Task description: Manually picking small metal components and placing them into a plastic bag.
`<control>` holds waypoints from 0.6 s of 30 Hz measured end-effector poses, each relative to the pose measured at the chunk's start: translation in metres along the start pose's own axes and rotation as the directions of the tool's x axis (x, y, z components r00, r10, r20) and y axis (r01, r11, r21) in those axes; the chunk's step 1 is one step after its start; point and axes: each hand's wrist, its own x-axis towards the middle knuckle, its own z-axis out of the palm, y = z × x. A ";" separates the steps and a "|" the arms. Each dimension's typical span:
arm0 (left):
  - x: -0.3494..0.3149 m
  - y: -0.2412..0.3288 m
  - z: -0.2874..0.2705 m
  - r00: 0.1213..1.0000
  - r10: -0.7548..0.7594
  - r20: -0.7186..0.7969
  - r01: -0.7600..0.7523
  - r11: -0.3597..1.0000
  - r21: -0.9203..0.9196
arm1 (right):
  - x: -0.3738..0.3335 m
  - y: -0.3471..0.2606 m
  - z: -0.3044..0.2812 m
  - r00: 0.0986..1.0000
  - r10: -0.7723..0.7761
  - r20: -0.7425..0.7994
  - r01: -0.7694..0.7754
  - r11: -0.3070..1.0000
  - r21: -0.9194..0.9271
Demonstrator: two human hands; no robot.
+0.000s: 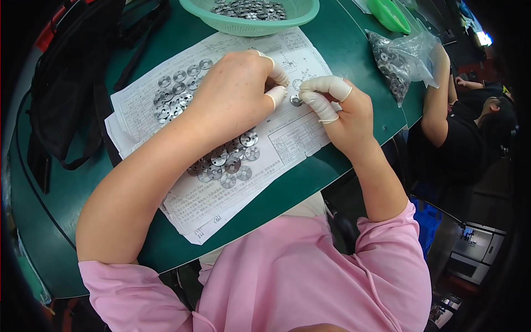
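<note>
My right hand [344,110] wears pale finger cots on thumb and forefinger and pinches a small round metal disc [296,100] by its edge, just above the printed sheets. Close by on its left, my left hand [239,83] is curled, with cots on its fingertips too. Its thumb and finger come near each other, and whatever they may hold cannot be made out. Flat metal discs with holes [178,88] lie in rows and a heap beyond my left forearm. Another cluster of discs [232,165] rests on the paper on the near side of that forearm.
Printed sheets [207,217] cover part of the green table [310,180]. A light green basket [249,26] of metal pieces stands at the back. To the right are a clear bag of parts [392,69], a green bowl [389,15] and another person's arm [437,102]. A black bag [77,72] lies left.
</note>
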 end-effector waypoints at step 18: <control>-0.007 0.004 0.012 0.982 0.189 -0.017 -0.180 0.958 0.221 | 0.005 -0.018 -0.002 0.998 -0.069 0.011 0.070 0.963 -0.261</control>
